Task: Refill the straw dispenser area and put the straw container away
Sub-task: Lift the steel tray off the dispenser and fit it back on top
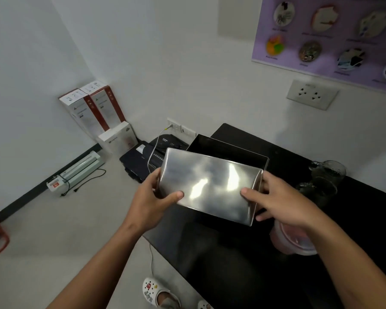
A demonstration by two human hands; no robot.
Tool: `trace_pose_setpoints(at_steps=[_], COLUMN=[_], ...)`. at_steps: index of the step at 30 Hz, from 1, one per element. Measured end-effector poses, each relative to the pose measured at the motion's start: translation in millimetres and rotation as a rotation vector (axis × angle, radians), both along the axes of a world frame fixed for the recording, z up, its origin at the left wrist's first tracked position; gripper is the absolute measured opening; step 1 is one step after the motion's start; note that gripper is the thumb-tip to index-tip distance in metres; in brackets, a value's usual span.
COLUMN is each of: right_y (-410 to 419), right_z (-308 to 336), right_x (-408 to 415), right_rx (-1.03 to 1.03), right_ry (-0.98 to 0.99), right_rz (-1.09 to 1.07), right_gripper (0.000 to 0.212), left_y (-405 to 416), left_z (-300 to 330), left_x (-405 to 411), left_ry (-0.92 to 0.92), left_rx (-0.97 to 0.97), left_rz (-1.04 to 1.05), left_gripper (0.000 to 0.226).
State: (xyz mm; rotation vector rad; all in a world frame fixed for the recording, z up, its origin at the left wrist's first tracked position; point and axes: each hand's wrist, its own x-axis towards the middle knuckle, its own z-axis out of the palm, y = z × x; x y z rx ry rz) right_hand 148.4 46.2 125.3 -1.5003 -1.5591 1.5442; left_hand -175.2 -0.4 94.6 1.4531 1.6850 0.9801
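Observation:
A shiny rectangular metal straw container (210, 186) is held above the left end of a black counter (243, 253), tipped so its flat polished side faces me. My left hand (152, 201) grips its left end, thumb on the front face. My right hand (283, 201) grips its right end, thumb on the front and fingers around the side. Just behind the container stands a black open-topped box (230, 148) on the counter. No straws are visible; the container's inside is hidden.
Clear glasses (325, 175) and a lidded pink plastic tub (294, 241) stand on the counter at the right. On the floor to the left lie black machines (143, 161), white and red boxes (94, 108), a white laminator (80, 170) and cables. My feet in white clogs (156, 291) show below.

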Motion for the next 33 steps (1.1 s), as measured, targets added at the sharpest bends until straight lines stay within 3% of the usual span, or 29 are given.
trace_pose_setpoints(at_steps=[3,7,12,15,19,23,29,33], right_y=[14.7,31.9,51.8,60.9,70.2,76.4,80.3,77.7], right_z=[8.1,10.5,5.5,2.3,-3.7,-20.4,-35.0,-40.5], right_x=[3.6,4.6,2.0,-0.3,-0.6,-1.3,2.0,1.6], right_rx=[0.12,0.207,0.307,0.41,0.428,0.396,0.334,0.36], right_ry=[0.059,0.109,0.035,-0.016,-0.07,-0.12,-0.216,-0.245], right_rz=[-0.128,-0.247,-0.362,-0.438,-0.506,-0.52,-0.502,-0.483], right_gripper=[0.018,0.018,0.014,0.009,0.016,0.034,0.03,0.04], left_y=[22.4,56.4,88.8,106.4,122.3,134.7,144.5,145.8], left_z=[13.3,30.7,43.4,45.3,42.5,39.4,26.1,21.7], left_x=[7.5,14.8,22.4,25.2,26.3,28.0,30.9,34.8], left_ry=[0.013,0.079,0.166,0.243,0.291,0.302,0.42,0.487], left_rx=[0.023,-0.026,0.008,-0.002,-0.022,-0.068,-0.104,-0.144], left_rz=[-0.003,0.04,-0.046,-0.079,-0.117,-0.109,-0.089,-0.116], left_gripper=[0.057,0.091,0.045,0.052,0.059,0.072,0.043,0.052])
